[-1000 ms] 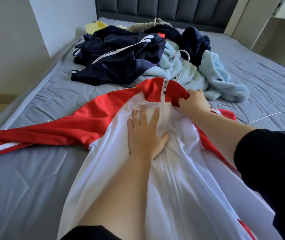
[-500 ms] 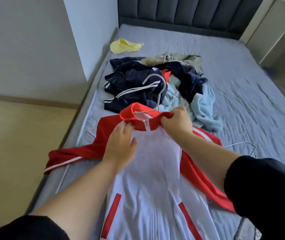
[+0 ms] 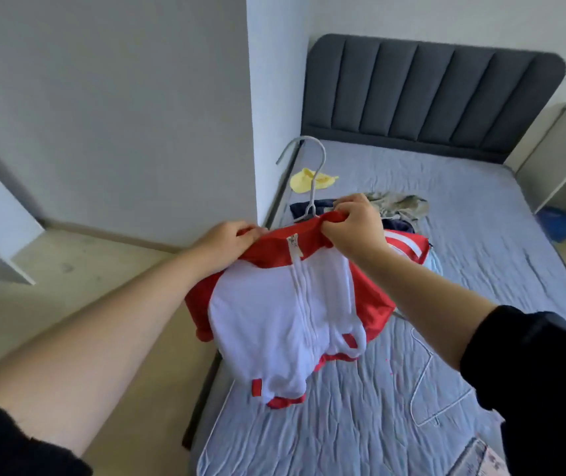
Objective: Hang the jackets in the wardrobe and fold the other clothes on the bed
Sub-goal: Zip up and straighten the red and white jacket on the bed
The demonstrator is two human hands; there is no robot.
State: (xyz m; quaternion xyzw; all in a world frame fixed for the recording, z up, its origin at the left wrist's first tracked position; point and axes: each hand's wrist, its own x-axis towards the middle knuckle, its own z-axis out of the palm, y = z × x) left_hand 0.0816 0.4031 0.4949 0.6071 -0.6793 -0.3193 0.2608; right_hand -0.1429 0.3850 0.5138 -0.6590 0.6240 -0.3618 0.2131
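**Now: red-and-white zip-front knit jacket (image 3: 274, 304) held up on a thin grey wire hanger (image 3: 313, 197) at the bed's left edge**

Your left hand (image 3: 230, 237) and right hand (image 3: 357, 225) each pinch the jacket's red collar, fingers curled into the cloth on either side of the white zip. The smooth white body hangs in soft folds, with the red sleeves bunched behind it. The hanger's hook rises upright from the collar to a curved tip.

The hem hangs over the left edge of the wrinkled grey quilted mattress (image 3: 463, 269), close to the white wall corner (image 3: 267, 115). A bare white wire hanger (image 3: 425, 383) lies flat near your right sleeve.

Behind the jacket, a heap of navy and khaki clothes (image 3: 401, 204) and a crumpled yellow cloth (image 3: 300, 182) lie toward the dark grey channelled headboard (image 3: 429, 94). The widest stretch of mattress lies to your right, and pale wood-look floor (image 3: 68, 286) to your left.
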